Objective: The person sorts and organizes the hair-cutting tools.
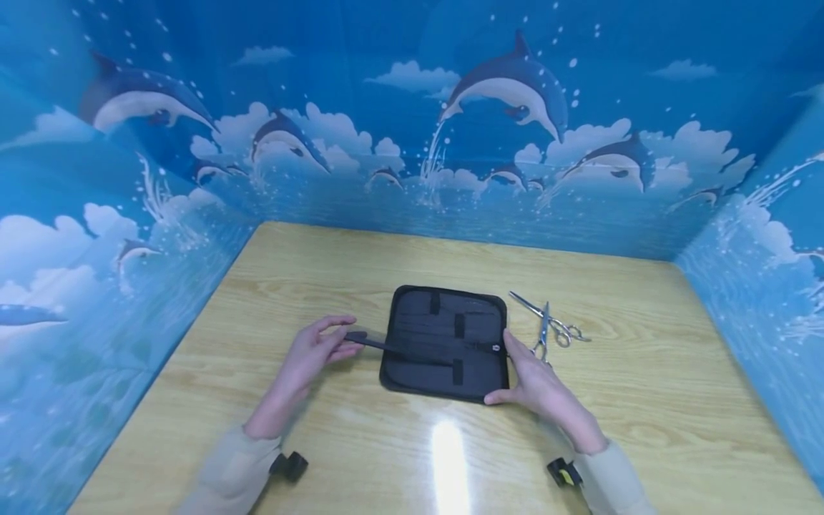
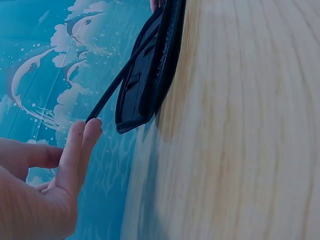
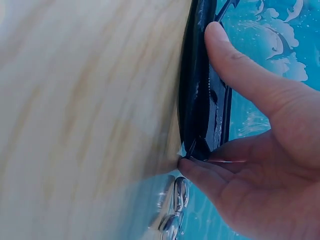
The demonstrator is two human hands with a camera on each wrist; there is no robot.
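Observation:
A black zip case (image 1: 418, 375) lies open and flat on the table, its inside lined with elastic loops. My left hand (image 1: 315, 350), left of the case, pinches the end of a slim black comb (image 1: 367, 341). The comb slants rightward over the case, its far part lying across the dark lining; in the left wrist view the comb (image 2: 112, 87) runs from the fingertips up to the case. My right hand (image 1: 534, 379) grips the case's right edge, thumb at the near corner and fingers farther up; in the right wrist view the fingertips (image 3: 187, 165) are by the zip end.
Two pairs of silver scissors lie right of the case: one pair (image 1: 543, 332) close beside my right hand, the other (image 1: 560, 331) crossing near it. The wooden table (image 1: 309, 265) meets blue dolphin-printed walls (image 1: 360, 129) at the back and sides.

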